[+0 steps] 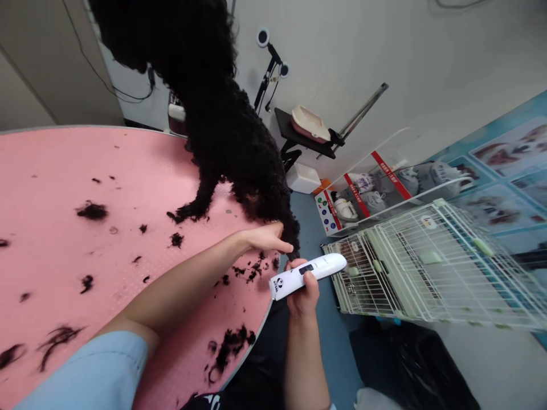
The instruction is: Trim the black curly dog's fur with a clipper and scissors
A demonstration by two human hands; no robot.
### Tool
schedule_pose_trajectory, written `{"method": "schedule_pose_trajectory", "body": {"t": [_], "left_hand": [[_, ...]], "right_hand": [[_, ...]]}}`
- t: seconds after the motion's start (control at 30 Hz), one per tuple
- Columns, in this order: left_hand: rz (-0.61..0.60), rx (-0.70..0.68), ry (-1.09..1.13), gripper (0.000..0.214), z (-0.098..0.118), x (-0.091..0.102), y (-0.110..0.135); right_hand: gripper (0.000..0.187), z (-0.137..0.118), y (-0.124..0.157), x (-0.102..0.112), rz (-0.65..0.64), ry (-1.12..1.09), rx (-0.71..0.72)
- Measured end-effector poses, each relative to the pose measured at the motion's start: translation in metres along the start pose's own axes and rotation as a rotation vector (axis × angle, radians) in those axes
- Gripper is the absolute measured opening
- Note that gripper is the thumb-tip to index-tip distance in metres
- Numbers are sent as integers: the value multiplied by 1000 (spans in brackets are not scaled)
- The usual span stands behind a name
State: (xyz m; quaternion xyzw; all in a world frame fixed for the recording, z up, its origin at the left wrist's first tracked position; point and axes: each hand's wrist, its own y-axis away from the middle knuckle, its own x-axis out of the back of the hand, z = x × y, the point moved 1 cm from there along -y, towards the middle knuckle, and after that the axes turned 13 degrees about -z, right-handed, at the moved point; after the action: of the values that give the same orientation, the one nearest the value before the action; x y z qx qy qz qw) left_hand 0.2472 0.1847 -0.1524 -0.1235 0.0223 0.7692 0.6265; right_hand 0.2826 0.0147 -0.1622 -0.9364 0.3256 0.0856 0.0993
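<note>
A black curly-haired dog (231, 119) stands on a pink round table (141, 165), its head end out at the top of the view. My left hand (267, 236) is closed around the dog's lower leg near the table's edge; the fingers behind the leg are hidden. Just below it, my right hand (304, 296) grips a white hair clipper (310, 272), thumb on its body by the dark switch. The clipper's blade end points left and down, over the table rim, and looks apart from the coat.
Tufts of black hair (93, 210) lie scattered over the tabletop. Right of the table stand a white wire cage (410, 267) and a clear display case (367, 188) with packed goods. Behind the dog are a black stand (268, 74) and a pink-white tray (310, 122) on a small shelf.
</note>
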Motion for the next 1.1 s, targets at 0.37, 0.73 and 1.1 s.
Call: {"method": "schedule_pose_trajectory", "body": {"t": [0.37, 0.73, 1.1], "left_hand": [[-256, 296, -27, 33, 5, -19, 3], [-149, 259, -12, 24, 19, -34, 7], [-158, 192, 64, 20, 7, -36, 2]], "right_hand": [[47, 21, 69, 21, 137, 741, 541], [51, 43, 67, 40, 33, 1371, 875], [51, 52, 68, 53, 46, 1389, 909]]}}
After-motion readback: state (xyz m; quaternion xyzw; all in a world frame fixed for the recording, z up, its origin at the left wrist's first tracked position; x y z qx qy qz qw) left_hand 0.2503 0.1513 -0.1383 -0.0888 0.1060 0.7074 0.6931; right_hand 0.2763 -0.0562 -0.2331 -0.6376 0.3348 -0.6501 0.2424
